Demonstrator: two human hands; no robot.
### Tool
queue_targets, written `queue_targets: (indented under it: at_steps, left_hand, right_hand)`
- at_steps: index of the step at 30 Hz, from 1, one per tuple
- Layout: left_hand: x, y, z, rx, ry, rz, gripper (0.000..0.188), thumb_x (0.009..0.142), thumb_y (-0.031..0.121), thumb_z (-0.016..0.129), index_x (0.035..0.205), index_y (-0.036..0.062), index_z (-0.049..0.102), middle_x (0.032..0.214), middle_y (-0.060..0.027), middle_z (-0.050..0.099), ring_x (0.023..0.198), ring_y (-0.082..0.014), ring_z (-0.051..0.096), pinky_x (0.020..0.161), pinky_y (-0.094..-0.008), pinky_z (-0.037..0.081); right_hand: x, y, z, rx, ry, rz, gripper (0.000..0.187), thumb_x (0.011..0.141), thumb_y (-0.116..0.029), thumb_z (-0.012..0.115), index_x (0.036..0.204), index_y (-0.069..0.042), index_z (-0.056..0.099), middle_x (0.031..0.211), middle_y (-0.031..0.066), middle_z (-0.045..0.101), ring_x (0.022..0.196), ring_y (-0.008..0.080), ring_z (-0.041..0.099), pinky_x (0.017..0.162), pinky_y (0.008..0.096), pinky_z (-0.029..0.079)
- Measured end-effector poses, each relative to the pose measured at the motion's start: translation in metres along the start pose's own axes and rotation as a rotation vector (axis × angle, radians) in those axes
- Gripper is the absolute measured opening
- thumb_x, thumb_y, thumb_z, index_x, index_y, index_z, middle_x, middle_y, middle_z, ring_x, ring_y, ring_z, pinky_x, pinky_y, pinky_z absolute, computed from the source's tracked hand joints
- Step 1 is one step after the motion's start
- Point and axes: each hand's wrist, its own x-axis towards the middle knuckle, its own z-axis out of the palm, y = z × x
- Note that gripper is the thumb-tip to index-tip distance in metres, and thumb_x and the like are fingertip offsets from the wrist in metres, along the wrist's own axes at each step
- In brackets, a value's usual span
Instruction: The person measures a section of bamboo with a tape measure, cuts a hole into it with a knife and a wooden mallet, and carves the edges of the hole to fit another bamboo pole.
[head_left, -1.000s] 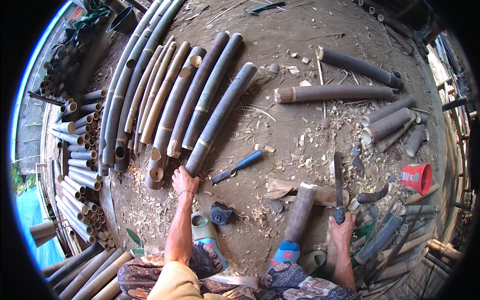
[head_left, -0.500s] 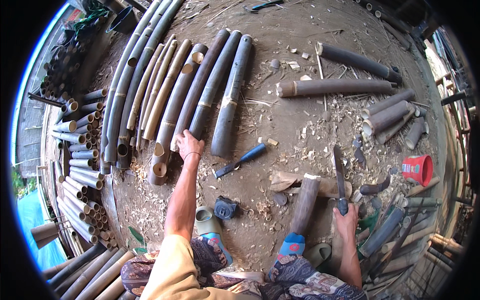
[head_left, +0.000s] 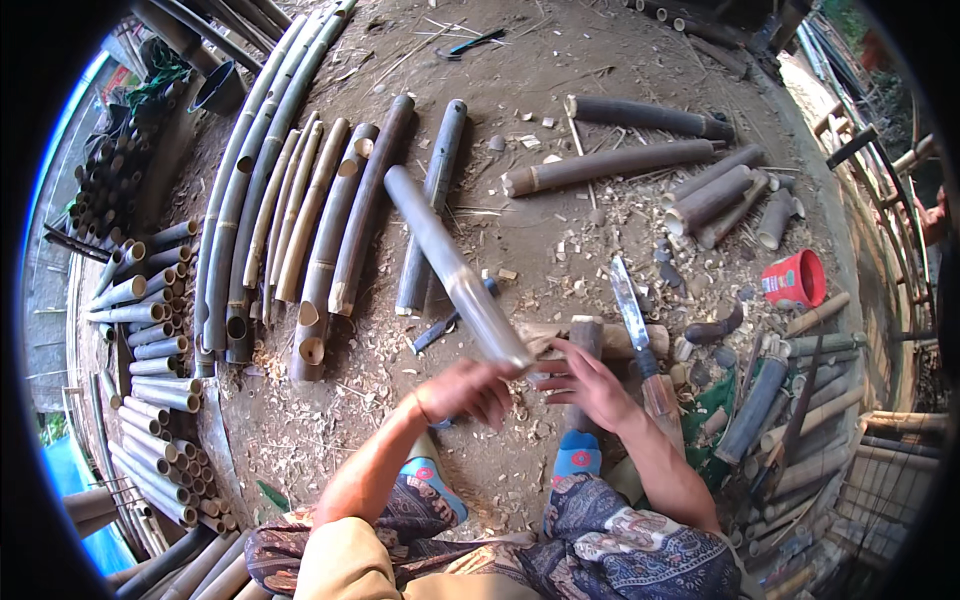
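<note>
A grey bamboo pole, slightly blurred, slants from the far left toward me above other poles. Its near end meets the fingers of my left hand, which appear closed on it, though their grip is partly hidden. My right hand is just right of that end, fingers spread and holding nothing. A large knife lies to the right of my right hand, its blade pointing away from me. Beneath my right hand, a short dark bamboo piece rests across a pale log.
Several bamboo poles lie side by side at the left, beyond stacked cut tubes. A dark-handled chisel-like tool lies under the raised pole. More poles, a red bucket and wood chips are at the right.
My left hand has lifted one pole from the row and brought it toward me. My right hand has let go of the knife, now lying at the right, and moved to the pole's near end.
</note>
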Motion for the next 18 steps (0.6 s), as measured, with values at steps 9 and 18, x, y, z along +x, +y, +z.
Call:
queue_targets:
  at_steps: [9, 18]
  left_hand:
    - [-0.030, 0.020, -0.008, 1.695, 0.744, 0.761, 0.074, 0.059, 0.024, 0.082, 0.125, 0.0119, 0.051, 0.118, -0.0103, 0.058, 0.112, -0.0284, 0.058, 0.107, -0.0530, 0.032]
    - [-0.009, 0.113, 0.058, 0.543, 0.524, 0.743, 0.068, 0.064, 0.027, 0.085, 0.120, 0.0042, 0.054, 0.099, -0.0110, 0.069, 0.087, -0.0240, 0.067, 0.077, -0.0355, 0.054]
  right_hand:
    - [-0.064, -0.052, -0.001, -0.438, -0.402, 0.056, 0.075, 0.087, -0.043, 0.061, 0.141, 0.004, 0.038, 0.110, 0.0158, 0.062, 0.082, 0.0235, 0.066, 0.074, 0.0334, 0.055]
    - [-0.065, -0.049, -0.113, -1.661, 0.598, -0.114, 0.086, 0.082, -0.041, 0.070, 0.147, -0.004, 0.026, 0.130, 0.0263, 0.050, 0.118, 0.0397, 0.052, 0.101, 0.0477, 0.041]
